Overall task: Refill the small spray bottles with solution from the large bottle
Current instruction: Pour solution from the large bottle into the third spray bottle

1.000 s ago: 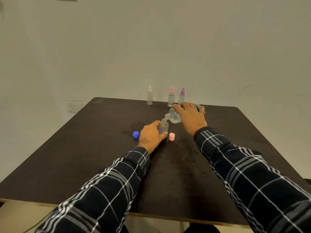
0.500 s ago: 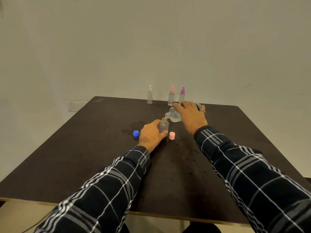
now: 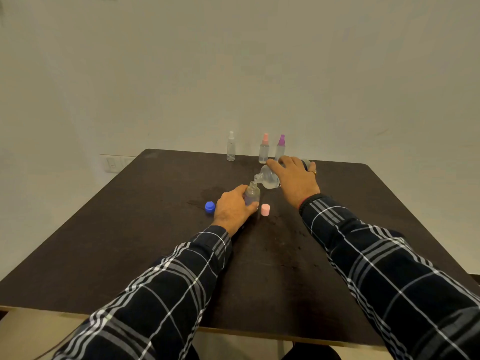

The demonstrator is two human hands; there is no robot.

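Note:
My left hand (image 3: 232,209) grips a small clear spray bottle (image 3: 252,194) that stands upright and uncapped on the dark table (image 3: 130,229). My right hand (image 3: 296,180) holds the large clear bottle (image 3: 268,178) tipped on its side, its open mouth right over the small bottle's neck. A pink cap (image 3: 265,209) lies just right of the small bottle. A blue cap (image 3: 210,207) lies left of my left hand. Most of the large bottle's body is hidden under my right hand.
Three small spray bottles stand at the table's far edge: one with a white top (image 3: 231,149), one with a pink top (image 3: 264,149), one with a purple top (image 3: 280,148). A damp patch (image 3: 207,193) marks the table near the blue cap. A wall socket (image 3: 113,163) sits behind the left corner.
Both hands have stayed in the same pose, with the large bottle tilted over the small one. Only the view has shifted slightly.

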